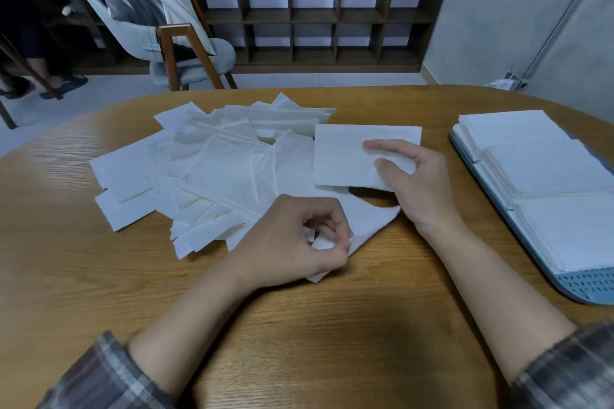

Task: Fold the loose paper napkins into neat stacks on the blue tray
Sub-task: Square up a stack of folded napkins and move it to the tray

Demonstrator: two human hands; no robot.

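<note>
- Head view showed the right hand [422,183] pinching a folded napkin [345,156] between thumb and fingers [382,144]. It was held just clear of the counter [332,325], with a shadow beneath it.
- The left hand [292,242] had its fingers curled round the near edge of a loose napkin [372,219] lying beside the pile [206,169].
- The tray [591,285] sat to the right, well apart from the pile, with stacks [548,169] covering most of it.
- The step in hand looked like carrying the folded napkin over to a stack.
- A light pinch near the corner would likely keep the fold from springing open.
- Lowering it flat, with edges squared to the stack below, and letting go only once it lay flat would keep the stack neat.
- The loose napkin looked bunched in the left hand, so smoothing it first would probably give a cleaner crease.
</note>
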